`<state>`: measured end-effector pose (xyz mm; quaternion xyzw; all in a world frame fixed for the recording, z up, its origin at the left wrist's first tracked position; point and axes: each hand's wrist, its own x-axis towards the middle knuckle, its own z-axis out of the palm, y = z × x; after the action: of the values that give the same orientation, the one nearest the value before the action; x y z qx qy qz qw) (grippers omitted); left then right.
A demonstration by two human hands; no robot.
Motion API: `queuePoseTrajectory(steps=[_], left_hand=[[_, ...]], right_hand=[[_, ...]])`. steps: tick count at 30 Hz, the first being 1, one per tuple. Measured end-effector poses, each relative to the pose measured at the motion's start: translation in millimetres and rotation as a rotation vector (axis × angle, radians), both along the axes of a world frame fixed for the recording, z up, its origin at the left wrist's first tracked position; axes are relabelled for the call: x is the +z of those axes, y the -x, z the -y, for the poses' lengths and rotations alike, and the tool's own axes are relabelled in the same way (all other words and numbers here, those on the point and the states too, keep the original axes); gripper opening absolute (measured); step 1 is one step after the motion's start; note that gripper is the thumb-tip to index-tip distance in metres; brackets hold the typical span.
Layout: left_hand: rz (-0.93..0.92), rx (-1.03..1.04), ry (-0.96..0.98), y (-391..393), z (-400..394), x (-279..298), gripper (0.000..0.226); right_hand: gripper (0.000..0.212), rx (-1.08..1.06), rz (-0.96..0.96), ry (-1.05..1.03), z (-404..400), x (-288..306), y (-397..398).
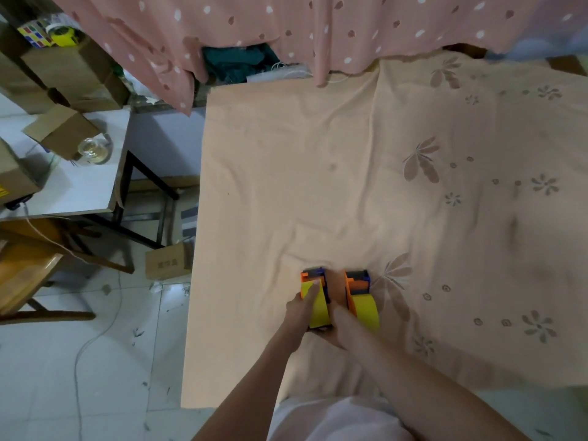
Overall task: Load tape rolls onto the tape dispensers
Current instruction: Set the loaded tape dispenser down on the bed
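Forearms cross the lower frame and cover part of what the hands are doing. The left hand point(300, 308) lies on the near-left tape dispenser point(315, 300), fingers pressed along its yellow tape roll point(318, 308) and closed around it. The right hand point(339, 324) reaches in between the two dispensers; its fingers are hidden behind the roll and wrist, so whether its grip is closed I cannot tell. Just beside it on the right stands a second tape dispenser point(358, 289), orange with a dark front end, carrying its own yellow roll point(366, 308). How the tape is threaded is too small to make out.

Both dispensers sit near the front edge of a bed covered by a peach sheet point(318, 170) with faded flower prints. A pink dotted curtain point(254, 27) hangs across the top. To the left, a white desk point(89, 186) holds cardboard boxes point(63, 74) and a glass jar point(95, 149), above a pale tiled floor point(111, 361).
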<state>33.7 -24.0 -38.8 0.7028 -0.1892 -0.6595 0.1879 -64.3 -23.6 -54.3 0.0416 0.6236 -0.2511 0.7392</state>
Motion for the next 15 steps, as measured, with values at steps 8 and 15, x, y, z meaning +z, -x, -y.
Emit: queuePoseTrajectory(steps=[8,15], left_hand=[[0.139,-0.183,0.055,0.9,-3.0,-3.9,0.049],[0.201,-0.251,0.051,0.7,-9.3,-10.5,0.078]], right_hand=[[0.030,-0.052,0.114,-0.021,-11.3,0.7,1.5],[0.035,0.144,-0.061,-0.005,-7.4,1.7,3.3]])
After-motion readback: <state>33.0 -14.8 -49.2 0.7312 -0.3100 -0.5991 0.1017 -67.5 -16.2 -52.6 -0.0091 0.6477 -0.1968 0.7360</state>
